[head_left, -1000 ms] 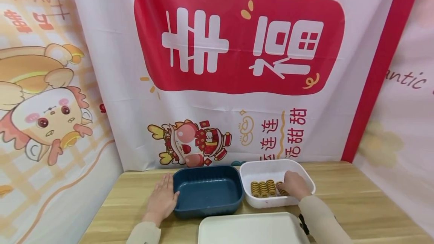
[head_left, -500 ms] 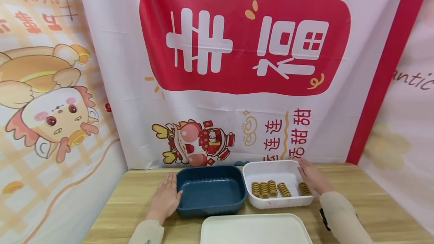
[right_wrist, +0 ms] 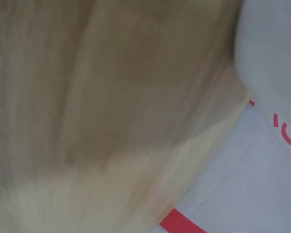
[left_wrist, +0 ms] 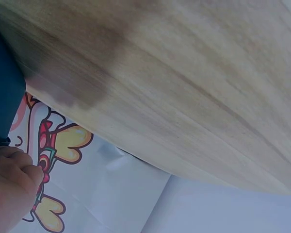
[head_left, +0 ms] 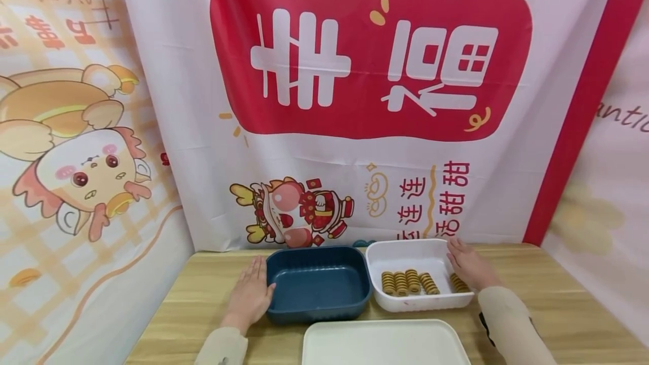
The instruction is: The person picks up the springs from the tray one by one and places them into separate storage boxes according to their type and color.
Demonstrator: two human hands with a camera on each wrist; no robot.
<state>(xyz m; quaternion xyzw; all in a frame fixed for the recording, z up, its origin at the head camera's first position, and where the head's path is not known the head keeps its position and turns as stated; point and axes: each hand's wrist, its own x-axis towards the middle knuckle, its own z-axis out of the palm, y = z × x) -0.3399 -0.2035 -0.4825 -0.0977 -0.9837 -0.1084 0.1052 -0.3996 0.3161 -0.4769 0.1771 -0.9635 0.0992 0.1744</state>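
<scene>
My left hand (head_left: pixel 248 293) lies with straight fingers against the left side of a dark blue basin (head_left: pixel 318 313). In the left wrist view, that hand (left_wrist: pixel 12 182) shows at the lower left, beside the basin's wall (left_wrist: pixel 4 82). Straight fingers of my right hand (head_left: pixel 471 266) touch the right rim of a white basin (head_left: pixel 418 302). Inside it, three stacks of round sandwich cookies (head_left: pixel 400 283) stand close together along the near wall. Another stack (head_left: pixel 429 283) leans next to them, and one more (head_left: pixel 458 283) lies at the right end, partly behind the near wall.
In front of the basins lies a cream tray (head_left: pixel 385 345), cut off by the lower edge of the head view. A wooden table (head_left: pixel 527 275) carries everything. Printed cloths hang behind (head_left: pixel 314 151) and at both sides.
My right hand has let go of a cookie stack inside the white basin and moved right to its outer rim. My left hand has stayed by the blue basin.
</scene>
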